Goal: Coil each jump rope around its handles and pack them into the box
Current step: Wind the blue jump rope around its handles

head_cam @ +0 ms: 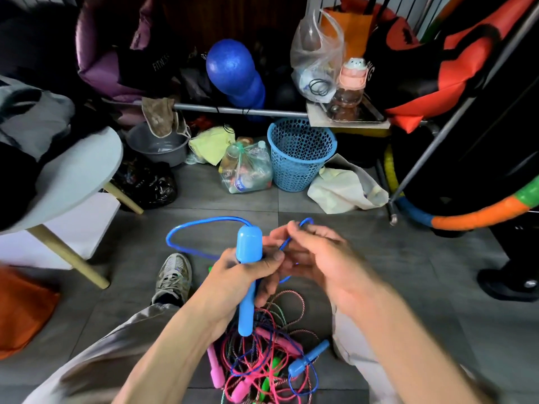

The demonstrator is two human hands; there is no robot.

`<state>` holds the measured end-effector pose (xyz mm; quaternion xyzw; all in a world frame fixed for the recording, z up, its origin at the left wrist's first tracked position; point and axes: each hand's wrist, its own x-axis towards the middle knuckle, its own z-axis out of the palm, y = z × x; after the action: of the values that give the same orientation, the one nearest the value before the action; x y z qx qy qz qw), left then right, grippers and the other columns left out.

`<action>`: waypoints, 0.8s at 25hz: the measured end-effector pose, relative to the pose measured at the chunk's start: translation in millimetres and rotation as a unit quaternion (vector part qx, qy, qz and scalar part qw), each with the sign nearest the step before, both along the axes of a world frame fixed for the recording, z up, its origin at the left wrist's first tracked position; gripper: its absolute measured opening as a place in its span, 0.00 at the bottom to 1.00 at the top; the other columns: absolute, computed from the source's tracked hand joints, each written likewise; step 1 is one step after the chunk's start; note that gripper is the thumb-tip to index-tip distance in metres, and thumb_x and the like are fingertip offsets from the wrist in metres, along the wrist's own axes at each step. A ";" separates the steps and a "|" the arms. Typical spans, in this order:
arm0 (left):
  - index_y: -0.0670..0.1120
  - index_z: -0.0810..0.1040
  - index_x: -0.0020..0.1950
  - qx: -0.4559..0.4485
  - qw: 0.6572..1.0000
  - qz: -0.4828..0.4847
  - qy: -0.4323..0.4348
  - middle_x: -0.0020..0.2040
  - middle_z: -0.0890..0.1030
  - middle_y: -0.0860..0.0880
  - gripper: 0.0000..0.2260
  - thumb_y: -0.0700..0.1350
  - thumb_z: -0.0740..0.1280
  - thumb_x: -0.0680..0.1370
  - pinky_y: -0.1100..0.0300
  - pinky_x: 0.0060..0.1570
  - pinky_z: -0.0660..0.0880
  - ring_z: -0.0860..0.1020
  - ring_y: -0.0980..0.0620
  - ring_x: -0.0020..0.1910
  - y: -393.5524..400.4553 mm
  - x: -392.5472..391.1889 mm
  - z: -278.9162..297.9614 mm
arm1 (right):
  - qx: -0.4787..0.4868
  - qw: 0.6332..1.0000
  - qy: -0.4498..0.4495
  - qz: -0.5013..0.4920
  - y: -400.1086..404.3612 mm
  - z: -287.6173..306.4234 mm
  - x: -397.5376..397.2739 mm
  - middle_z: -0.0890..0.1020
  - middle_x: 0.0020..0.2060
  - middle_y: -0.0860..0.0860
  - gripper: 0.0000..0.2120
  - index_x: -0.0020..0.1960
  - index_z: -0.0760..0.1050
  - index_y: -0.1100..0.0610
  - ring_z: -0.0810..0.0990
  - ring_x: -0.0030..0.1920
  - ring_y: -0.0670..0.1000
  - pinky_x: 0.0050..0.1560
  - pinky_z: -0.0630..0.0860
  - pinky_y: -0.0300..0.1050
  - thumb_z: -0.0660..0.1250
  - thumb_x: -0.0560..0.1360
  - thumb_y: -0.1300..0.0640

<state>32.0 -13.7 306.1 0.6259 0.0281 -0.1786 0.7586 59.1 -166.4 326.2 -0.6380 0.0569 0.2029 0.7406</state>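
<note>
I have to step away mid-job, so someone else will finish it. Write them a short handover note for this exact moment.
Left hand grips the blue handle upright. Right hand pinches the blue rope beside it; its loop hangs free, with no turns visible on the handle.
A second blue handle lies on the tangled pile of ropes on the floor between the knees, with pink handles.
Done: nothing visibly coiled or packed. No box is in view.
Left: coil the blue rope, untangle and coil the others, find the box, pack.

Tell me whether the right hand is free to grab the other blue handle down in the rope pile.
Probably not yet: the right hand is pinching the blue rope. The loose blue handle lies exposed atop the tangled pile, so nothing else blocks it.
</note>
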 end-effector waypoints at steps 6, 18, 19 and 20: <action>0.41 0.80 0.38 0.030 0.999 -0.007 0.020 0.25 0.68 0.43 0.08 0.42 0.69 0.76 0.65 0.22 0.59 0.62 0.53 0.21 0.6 -2.7 -1.7 | 0.120 0.973 0.001 -0.199 -58.6 29.9 27.0 0.86 0.50 0.53 0.16 0.54 0.77 0.57 0.85 0.48 0.54 0.41 0.81 0.44 0.56 0.81 0.48; 0.44 0.79 0.35 0.019 0.999 0.020 -0.016 0.23 0.68 0.43 0.11 0.49 0.72 0.73 0.61 0.25 0.62 0.63 0.49 0.20 3.5 1.1 -0.2 | 0.116 0.969 -0.030 -0.217 -38.8 22.1 26.1 0.87 0.43 0.55 0.13 0.48 0.76 0.58 0.86 0.39 0.54 0.35 0.81 0.42 0.57 0.82 0.52; 0.45 0.79 0.35 0.021 0.999 0.021 -0.021 0.23 0.68 0.43 0.11 0.50 0.72 0.73 0.62 0.25 0.62 0.63 0.49 0.20 4.8 1.2 0.8 | 0.148 0.952 -0.023 -0.268 -49.7 24.2 28.8 0.87 0.41 0.54 0.13 0.48 0.76 0.57 0.86 0.38 0.53 0.34 0.81 0.41 0.56 0.83 0.51; 0.46 0.79 0.34 0.016 0.999 0.023 -0.027 0.23 0.69 0.44 0.11 0.49 0.72 0.73 0.62 0.24 0.63 0.63 0.49 0.20 5.5 1.3 1.4 | 0.167 0.944 -0.007 -0.283 -55.5 25.8 29.2 0.87 0.40 0.54 0.14 0.48 0.76 0.57 0.86 0.37 0.52 0.34 0.81 0.41 0.56 0.83 0.50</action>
<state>33.3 -8.2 307.5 0.6420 0.0249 -0.1435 0.7528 88.3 -221.9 352.1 -0.4641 0.1957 -0.0131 0.8638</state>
